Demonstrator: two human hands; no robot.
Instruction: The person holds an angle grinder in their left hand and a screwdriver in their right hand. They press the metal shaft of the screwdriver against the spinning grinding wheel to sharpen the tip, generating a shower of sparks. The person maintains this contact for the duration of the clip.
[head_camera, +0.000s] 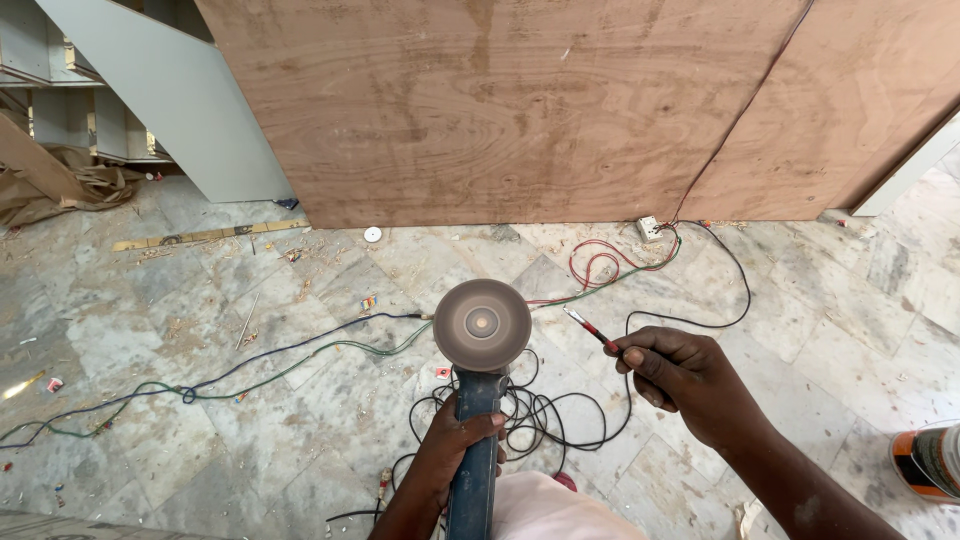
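far left: pile of brown paper and wood scraps lying by some grey shelving, with a grey slanted panel leaning next to it

floor: pale marble-look tiles with sawdust and small chips all over, plus a yellow folding rule lying flat near the panel's foot

loose wires: a blue and a green wire snake across the tiles from the left edge toward the middle

back: big plywood sheets standing upright, taking up most of the top of the view

left hand: left hand wrapped tight around the dark blue body of the angle grinder, fingers closed right round it

grinder: held low in the middle, pointing away from the person; its round grey disc faces up at the camera and looks blurred

cable: black cord in a messy coil on the floor just behind the grinder, one loop running off right toward a small white socket box at the foot of the plywood, where red wire also curls

right hand: right hand closed around a thin red-handled tool, looks like a small screwdriver; its metal tip points up-left toward the disc, near it but not touching

far right: an orange and grey can-like thing at the edge, cut off by the frame
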